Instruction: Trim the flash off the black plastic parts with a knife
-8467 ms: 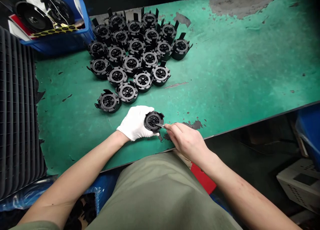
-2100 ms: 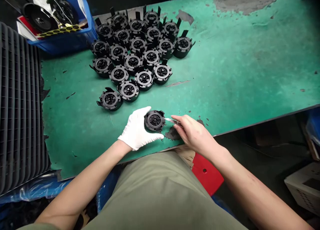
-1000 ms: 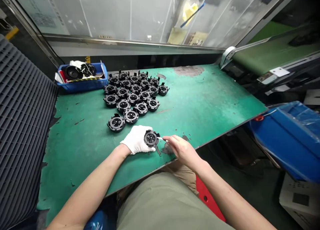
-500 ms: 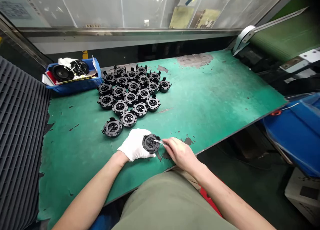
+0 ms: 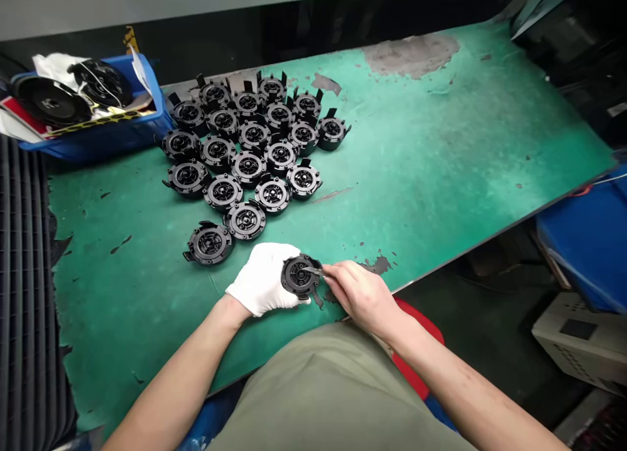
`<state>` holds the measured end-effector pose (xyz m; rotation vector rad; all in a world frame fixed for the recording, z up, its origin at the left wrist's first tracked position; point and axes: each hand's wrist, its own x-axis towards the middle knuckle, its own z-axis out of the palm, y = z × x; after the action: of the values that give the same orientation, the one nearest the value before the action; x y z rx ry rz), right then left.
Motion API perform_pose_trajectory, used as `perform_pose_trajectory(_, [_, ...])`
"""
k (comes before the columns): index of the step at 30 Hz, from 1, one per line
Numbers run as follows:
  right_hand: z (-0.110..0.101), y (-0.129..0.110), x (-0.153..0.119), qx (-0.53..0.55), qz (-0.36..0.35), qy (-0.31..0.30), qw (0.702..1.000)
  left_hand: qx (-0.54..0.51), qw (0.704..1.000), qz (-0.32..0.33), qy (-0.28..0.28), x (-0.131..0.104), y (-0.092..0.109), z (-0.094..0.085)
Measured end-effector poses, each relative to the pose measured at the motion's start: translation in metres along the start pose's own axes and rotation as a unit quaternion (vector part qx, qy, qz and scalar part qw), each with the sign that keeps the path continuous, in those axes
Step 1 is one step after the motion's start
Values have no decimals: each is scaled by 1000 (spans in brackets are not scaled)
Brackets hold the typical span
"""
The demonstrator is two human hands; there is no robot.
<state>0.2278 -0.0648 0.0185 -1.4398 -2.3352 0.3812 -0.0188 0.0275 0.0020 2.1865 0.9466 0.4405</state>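
Across the whole scene runs the worn, green-topped counter (image 5: pixel 441 176), scuffed to grey in patches, and on its left half stands a crowd of black, round plastic parts (image 5: pixel 249 167), ringed faces up, many with tabs sticking upward. Behind them to the left sits an open blue plastic bin (image 5: pixel 117 134), loaded with odds and ends.

Now to the hands, down at the near edge! Left hand (image 5: pixel 267 278), in a white fabric glove, has its fingers wrapped around the left side of a single black, disc-shaped plastic part (image 5: pixel 295 278), ringed face turned up; whether it touches the counter, I cannot tell. Right hand (image 5: pixel 365 294), bare, comes in from the other side, fingers pinched narrow on a slim, silvery metal tool (image 5: pixel 313 270).

And everything hinges on this line: the disc lies just left of the right fingers, the tool's long axis pointing leftward over its face, tip near the centre. Left hand is the nearer, gripping the disc; whether the tip makes contact is too small to call.
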Motion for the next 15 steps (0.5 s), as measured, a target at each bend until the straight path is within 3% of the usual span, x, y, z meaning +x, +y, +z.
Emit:
perform_pose_trajectory(8, [-1,3,5,-9,-19,5,1000,6,1000,9,-23,3,3,-4])
perform_pose_trajectory(15, [-3,1,7,-22,-32,17,999,16,1000,21,8,-2,-5,2])
